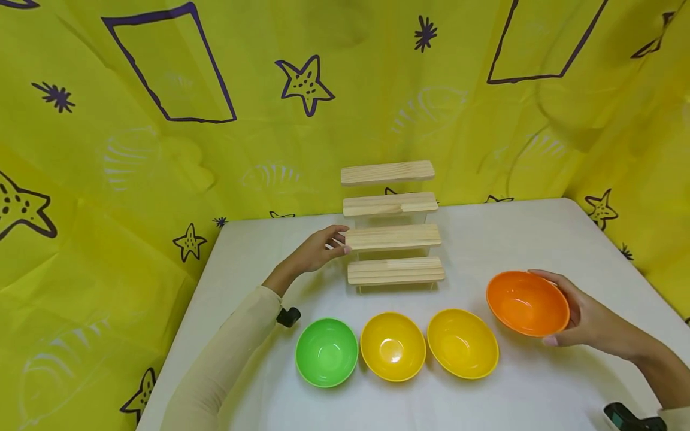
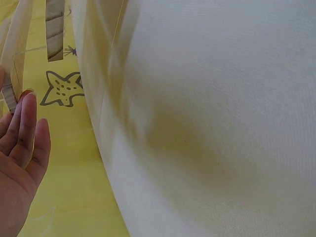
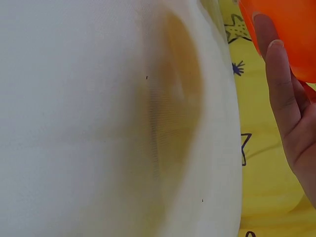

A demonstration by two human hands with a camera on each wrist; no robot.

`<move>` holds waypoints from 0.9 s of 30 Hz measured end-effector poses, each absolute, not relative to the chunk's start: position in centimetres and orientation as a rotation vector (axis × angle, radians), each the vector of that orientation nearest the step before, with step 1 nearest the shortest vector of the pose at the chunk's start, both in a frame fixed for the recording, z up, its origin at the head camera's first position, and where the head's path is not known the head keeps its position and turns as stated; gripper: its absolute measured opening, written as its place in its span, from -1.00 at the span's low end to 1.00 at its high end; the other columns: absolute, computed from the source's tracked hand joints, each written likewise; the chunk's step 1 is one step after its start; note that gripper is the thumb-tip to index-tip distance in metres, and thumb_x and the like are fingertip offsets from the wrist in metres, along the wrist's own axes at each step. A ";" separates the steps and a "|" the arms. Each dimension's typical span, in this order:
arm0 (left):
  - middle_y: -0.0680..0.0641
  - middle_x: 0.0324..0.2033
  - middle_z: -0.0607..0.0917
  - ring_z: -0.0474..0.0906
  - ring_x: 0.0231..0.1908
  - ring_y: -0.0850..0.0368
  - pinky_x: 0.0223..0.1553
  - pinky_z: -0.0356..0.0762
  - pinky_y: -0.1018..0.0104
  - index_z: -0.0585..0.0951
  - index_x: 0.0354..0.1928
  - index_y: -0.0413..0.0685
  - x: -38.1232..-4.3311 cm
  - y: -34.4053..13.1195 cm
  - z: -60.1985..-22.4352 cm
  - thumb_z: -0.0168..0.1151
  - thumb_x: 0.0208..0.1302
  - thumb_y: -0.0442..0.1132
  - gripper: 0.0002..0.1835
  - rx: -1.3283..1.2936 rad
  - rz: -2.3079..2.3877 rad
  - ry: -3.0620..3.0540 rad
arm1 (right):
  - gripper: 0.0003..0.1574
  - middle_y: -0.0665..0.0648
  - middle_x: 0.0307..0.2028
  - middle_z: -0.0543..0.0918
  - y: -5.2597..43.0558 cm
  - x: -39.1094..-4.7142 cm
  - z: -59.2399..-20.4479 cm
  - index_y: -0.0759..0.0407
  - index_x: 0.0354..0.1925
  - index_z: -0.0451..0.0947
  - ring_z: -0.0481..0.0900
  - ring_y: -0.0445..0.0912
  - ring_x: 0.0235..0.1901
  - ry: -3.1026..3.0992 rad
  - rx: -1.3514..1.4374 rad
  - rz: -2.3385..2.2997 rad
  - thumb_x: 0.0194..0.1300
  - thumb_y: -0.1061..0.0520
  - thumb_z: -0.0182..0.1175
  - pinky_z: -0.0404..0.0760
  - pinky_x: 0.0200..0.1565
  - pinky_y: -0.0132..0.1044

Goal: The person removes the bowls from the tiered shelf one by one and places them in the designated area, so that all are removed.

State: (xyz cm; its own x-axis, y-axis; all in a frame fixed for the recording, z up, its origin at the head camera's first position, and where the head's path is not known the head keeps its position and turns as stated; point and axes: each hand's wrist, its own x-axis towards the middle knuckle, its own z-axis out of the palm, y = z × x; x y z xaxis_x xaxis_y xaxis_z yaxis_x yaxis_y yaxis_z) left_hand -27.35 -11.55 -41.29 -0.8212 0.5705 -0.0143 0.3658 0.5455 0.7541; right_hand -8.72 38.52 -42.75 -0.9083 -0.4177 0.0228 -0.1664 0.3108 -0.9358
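My left hand (image 1: 319,250) pinches the left end of a slat on a tiered wooden stand (image 1: 393,237), thumb at the front edge and fingers behind. In the left wrist view, its fingers (image 2: 28,116) are bent beside the end of the wood. Off to the right, my right hand (image 1: 587,314) grips an orange bowl (image 1: 527,302) by its right side, and the bowl is tilted above the tabletop. The right wrist view shows the fingers (image 3: 280,81) spread along the outer wall of that bowl, with its shadow on the cloth below.
In front of the stand, a green bowl (image 1: 326,353), a yellow bowl (image 1: 392,347) and another yellow bowl (image 1: 463,344) sit in a row on the white table (image 1: 302,413). A yellow patterned sheet (image 1: 345,131) hangs behind and around the table.
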 end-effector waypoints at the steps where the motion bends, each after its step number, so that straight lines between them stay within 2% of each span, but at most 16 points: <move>1: -0.23 0.16 0.57 0.56 0.16 -0.10 0.16 0.55 0.01 0.31 0.47 -0.12 -27.4 -11.6 -41.3 0.22 0.46 -0.07 -0.36 0.781 1.143 2.526 | 0.24 -0.16 0.30 0.35 38.6 -8.6 -42.9 0.12 0.55 -0.07 0.50 -0.33 0.10 2.343 -0.542 -1.640 0.04 0.52 0.31 0.70 -0.07 -0.34; 11: -0.23 0.15 0.57 0.56 0.16 -0.11 0.16 0.55 0.01 0.31 0.47 -0.13 -27.4 -11.5 -41.3 0.22 0.46 -0.08 -0.36 0.789 1.140 2.531 | 0.21 -0.23 0.29 0.36 38.9 -7.6 -44.0 0.07 0.55 -0.05 0.48 -0.34 0.11 2.340 -0.518 -1.617 0.09 0.47 0.32 0.70 -0.09 -0.32; 18: -0.22 0.15 0.57 0.57 0.15 -0.10 0.15 0.56 0.02 0.31 0.47 -0.13 -27.3 -11.5 -41.3 0.22 0.46 -0.08 -0.36 0.783 1.142 2.530 | 0.18 -0.29 0.28 0.37 39.3 -6.9 -44.7 0.00 0.55 -0.04 0.47 -0.38 0.13 2.355 -0.462 -1.582 0.13 0.42 0.32 0.65 -0.04 -0.41; 27: -0.23 0.16 0.57 0.56 0.16 -0.11 0.15 0.55 0.00 0.30 0.48 -0.11 -27.3 -11.5 -41.3 0.22 0.46 -0.07 -0.35 0.774 1.143 2.525 | 0.16 -0.33 0.26 0.39 39.4 -6.5 -45.2 -0.02 0.53 -0.01 0.47 -0.39 0.12 2.367 -0.418 -1.557 0.12 0.40 0.34 0.65 -0.05 -0.41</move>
State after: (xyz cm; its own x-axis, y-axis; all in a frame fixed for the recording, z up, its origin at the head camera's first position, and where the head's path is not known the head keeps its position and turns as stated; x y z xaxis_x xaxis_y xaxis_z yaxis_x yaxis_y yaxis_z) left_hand -27.32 -11.52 -41.28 -0.8233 0.5672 -0.0190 0.3602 0.5481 0.7549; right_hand -6.53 39.41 -45.23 -0.9199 -0.3858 -0.0711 -0.0875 0.3785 -0.9215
